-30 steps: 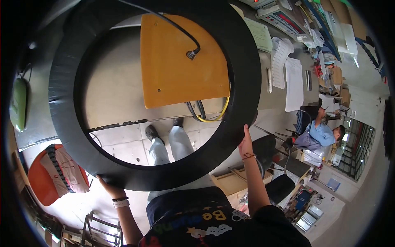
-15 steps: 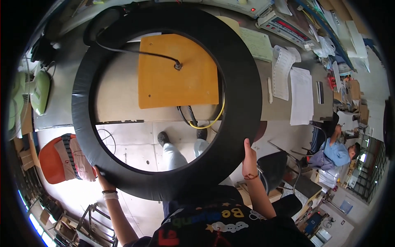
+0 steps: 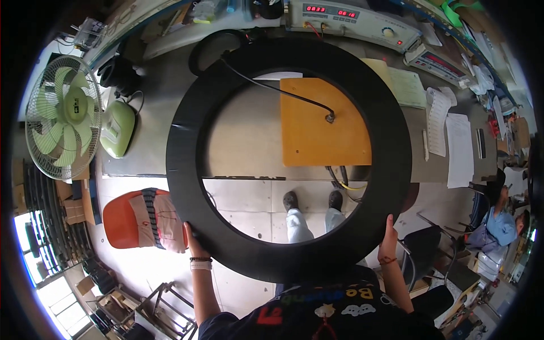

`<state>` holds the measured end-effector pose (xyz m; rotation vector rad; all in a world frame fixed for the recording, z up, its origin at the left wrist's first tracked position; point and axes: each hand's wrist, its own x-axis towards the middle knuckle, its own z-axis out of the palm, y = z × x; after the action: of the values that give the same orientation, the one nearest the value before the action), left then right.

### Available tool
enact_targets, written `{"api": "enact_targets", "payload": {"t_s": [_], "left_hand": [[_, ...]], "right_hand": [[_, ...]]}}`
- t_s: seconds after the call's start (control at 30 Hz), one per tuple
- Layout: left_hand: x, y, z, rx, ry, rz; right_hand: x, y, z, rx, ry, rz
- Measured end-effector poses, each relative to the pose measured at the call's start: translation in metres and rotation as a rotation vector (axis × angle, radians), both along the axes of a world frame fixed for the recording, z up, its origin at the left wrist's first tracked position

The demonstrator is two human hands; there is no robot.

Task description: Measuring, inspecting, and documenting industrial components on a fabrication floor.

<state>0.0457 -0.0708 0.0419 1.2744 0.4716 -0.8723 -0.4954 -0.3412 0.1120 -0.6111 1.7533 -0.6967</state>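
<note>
Hands grip a large black ring at its near rim, left hand and right hand spread wide apart to balance it level above the table; an orange board shows through the ring.

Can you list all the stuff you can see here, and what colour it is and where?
ring: 1, black, big, held up in the middle
board: 1, orange, on the bench, seen through the ring
cable: 1, black, running onto the board
fan: 1, pale green, far left
chair: 1, orange, lower left
meter: 1, grey with red digits, top
papers: several, white, right of the bench
bench: 1, grey, under the board
shoes: 2, dark, on the floor
left hand: on the ring's lower left edge
right hand: on the ring's lower right edge
</note>
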Motion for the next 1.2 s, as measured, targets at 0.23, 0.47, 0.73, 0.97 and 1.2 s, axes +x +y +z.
{"api": "enact_targets", "payload": {"t_s": [0.23, 0.47, 0.73, 0.97, 1.2], "left_hand": [[0.043, -0.035, 0.035, -0.054, 0.046, -0.098], [0.079, -0.043, -0.018, 0.032, 0.026, -0.115], [0.093, -0.031, -0.026, -0.113, -0.008, -0.135], [0.091, -0.025, -0.039, -0.061, -0.022, -0.166], [0.082, -0.012, -0.032, 0.464, -0.991, -0.442]], "right_hand": [[0.032, 0.020, 0.001, 0.098, -0.045, -0.034], [0.052, 0.033, -0.004, 0.188, -0.283, -0.055], [0.044, 0.036, -0.031, 0.166, -0.247, -0.070], [0.040, 0.039, -0.024, 0.168, -0.302, -0.077], [0.013, 0.043, -0.035, 0.274, -0.300, -0.016]]}}
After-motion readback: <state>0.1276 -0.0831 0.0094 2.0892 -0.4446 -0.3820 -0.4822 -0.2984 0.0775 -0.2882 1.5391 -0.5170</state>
